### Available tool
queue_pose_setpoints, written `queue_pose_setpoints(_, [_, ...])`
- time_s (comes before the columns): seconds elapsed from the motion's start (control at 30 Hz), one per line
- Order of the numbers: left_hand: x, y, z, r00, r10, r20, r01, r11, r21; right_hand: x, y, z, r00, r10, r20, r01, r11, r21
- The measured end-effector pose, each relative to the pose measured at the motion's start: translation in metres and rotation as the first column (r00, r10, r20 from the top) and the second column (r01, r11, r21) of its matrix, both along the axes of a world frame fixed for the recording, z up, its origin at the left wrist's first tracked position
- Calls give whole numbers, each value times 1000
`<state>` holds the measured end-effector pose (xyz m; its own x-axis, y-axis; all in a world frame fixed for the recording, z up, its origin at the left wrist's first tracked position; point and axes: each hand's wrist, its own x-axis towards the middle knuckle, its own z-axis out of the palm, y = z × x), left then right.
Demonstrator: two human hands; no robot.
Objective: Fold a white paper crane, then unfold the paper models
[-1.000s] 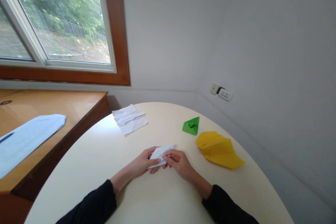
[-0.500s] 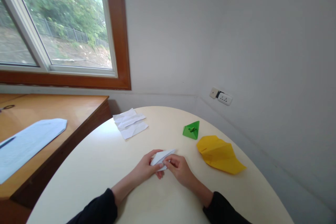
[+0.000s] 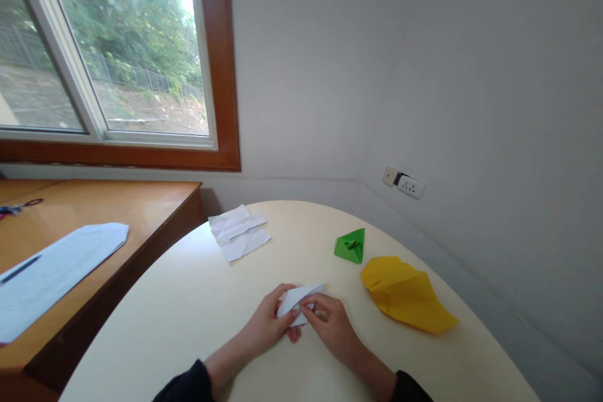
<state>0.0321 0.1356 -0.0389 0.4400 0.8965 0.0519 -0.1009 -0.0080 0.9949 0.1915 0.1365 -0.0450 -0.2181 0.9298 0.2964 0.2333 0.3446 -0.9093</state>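
Observation:
Between my hands is a small piece of folded white paper (image 3: 296, 297), pointed toward the upper right. My left hand (image 3: 267, 321) is closed around its left side, thumb on top and fingers beneath. My right hand (image 3: 332, 323) pinches the paper's right part between thumb and forefinger. Both hands are just above the near middle of the round cream table (image 3: 188, 314). The fold under the fingertips is partly hidden.
Creased white paper (image 3: 240, 232) lies at the table's far left. To the right are a green folded paper (image 3: 351, 245) and a yellow creased paper (image 3: 407, 295). A wooden desk (image 3: 155, 213) at left holds white sheets (image 3: 61, 270), a pen (image 3: 21, 269) and scissors (image 3: 21, 207).
The whole view has shifted, so everything appears slightly lower and further right. Both hands keep their hold on the white paper, with little visible change in its shape.

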Motion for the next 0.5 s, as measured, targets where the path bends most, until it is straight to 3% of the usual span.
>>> queue_pose_setpoints(0.27, [1, -2, -2, 999, 45, -8, -45, 999, -13, 0, -3, 3, 996, -10, -87, 5, 999, -53])
queue_pose_setpoints(0.5, [-1, -6, 6, 998, 43, -45, -45, 998, -39, -1, -3, -3, 998, -59, -15, 60, 995, 79])
